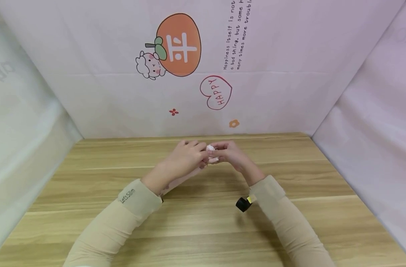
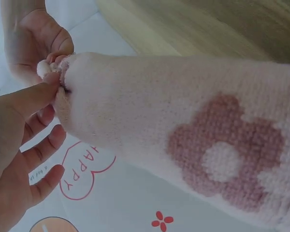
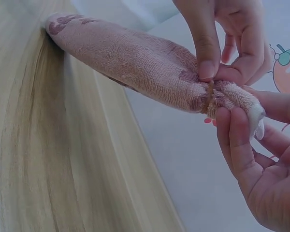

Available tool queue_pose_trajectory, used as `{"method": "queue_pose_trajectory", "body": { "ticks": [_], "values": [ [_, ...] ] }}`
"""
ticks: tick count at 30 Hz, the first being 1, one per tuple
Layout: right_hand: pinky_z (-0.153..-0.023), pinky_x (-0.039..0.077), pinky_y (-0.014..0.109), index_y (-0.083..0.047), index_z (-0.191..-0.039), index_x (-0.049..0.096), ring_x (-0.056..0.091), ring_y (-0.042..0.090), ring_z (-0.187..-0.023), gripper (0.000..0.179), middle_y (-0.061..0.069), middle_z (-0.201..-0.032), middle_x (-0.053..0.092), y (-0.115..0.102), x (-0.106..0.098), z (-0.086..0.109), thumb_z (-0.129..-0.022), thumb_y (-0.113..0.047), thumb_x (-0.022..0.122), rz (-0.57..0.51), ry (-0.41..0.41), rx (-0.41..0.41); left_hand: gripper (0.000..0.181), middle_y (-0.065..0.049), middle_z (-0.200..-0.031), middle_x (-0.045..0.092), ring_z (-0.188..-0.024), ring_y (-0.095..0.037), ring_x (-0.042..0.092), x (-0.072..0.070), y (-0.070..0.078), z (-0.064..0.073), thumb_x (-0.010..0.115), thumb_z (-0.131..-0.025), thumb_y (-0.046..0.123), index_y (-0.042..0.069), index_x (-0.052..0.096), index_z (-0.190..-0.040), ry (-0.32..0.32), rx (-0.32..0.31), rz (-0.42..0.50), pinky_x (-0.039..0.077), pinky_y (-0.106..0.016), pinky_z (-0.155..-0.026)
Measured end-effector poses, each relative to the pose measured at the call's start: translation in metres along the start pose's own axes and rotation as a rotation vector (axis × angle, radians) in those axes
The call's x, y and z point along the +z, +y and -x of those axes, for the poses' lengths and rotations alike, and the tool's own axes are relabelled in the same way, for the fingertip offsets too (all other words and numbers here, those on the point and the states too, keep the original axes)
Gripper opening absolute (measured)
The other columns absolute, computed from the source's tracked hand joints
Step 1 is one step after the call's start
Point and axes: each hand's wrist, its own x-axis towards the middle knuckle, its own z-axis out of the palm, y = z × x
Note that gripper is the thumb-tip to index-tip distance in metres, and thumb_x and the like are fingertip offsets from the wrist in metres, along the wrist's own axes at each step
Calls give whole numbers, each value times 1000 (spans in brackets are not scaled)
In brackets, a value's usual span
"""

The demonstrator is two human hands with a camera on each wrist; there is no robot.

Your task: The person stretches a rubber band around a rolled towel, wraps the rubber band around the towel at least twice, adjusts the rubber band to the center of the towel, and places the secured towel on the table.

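The pink towel point(image 3: 135, 63) is between my two hands, its gathered end at my fingertips and its long, rolled-looking body reaching back beneath my left forearm. A thin brown band point(image 3: 210, 95) shows at its narrowed neck, by my left thumb, and a short bunched tuft point(image 3: 239, 96) pokes out past it toward my right palm. By my judgement the gathering is done at this end and the band is at least partly in place; whether it goes fully and tightly round I cannot tell, as my fingers cover part of it. Settling the band and letting go seem left here. At the far end, away from my hands, I make out no band. My left hand point(image 1: 189, 155) pinches the towel by the band, its outer fingers spaced apart; my right hand point(image 1: 232, 155) pinches the tuft. Below both hands is the bench point(image 1: 203, 230), and beyond them a white cloth point(image 1: 123, 104) with a red heart outline point(image 1: 217, 92).
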Motion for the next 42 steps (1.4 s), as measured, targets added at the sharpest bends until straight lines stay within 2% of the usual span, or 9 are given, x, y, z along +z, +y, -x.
{"method": "queue_pose_trajectory", "body": {
  "ticks": [4,8,12,17,24,35,42],
  "values": [
    [-77,58,29,17,-131,57,69,13,-85,37,8,-104,71,-1,-1,-1,-99,-2,61,-1,-3,10,12,-1,-115,63,-110,-23,58,0,1,2,75,-96,18,13,71,-107,-22,4,-17,51,-44,-87],
    [-76,58,28,17,-130,57,68,14,-83,37,7,-102,70,-1,-1,-2,-98,-1,63,5,-2,28,10,-2,-116,61,-111,-24,55,3,2,4,72,-98,18,12,70,-105,-41,0,-26,49,-46,-90],
    [-74,58,26,17,-130,58,67,12,-80,37,3,-98,71,-1,-5,-3,-98,-1,64,4,20,35,8,-2,-117,61,-111,-23,55,6,0,6,71,-99,19,13,69,-104,-20,2,-34,49,-47,-92],
    [-75,58,26,18,-131,56,67,11,-78,38,3,-96,70,0,-9,-3,-98,1,63,-2,29,37,12,0,-116,62,-109,-21,55,11,-3,9,71,-99,25,14,67,-102,13,18,-11,48,-46,-92],
    [-75,58,26,19,-134,53,68,11,-78,41,2,-97,70,1,-10,-1,-99,0,62,-1,48,32,14,0,-118,59,-109,-19,53,13,-7,15,67,-101,25,13,66,-107,-11,15,58,44,-49,-97],
    [-75,58,26,19,-135,52,68,11,-78,40,3,-96,69,3,-11,-1,-99,2,61,-20,71,49,12,0,-117,60,-109,-20,54,18,-13,21,65,-103,23,12,64,-107,-19,-1,74,45,-45,-91],
    [-78,59,30,19,-135,53,68,11,-79,40,2,-96,70,4,-15,0,-100,1,61,-28,84,43,9,1,-114,60,-107,-21,55,18,-16,25,63,-103,21,12,63,-102,-7,-10,91,46,-46,-89]
  ]
}}
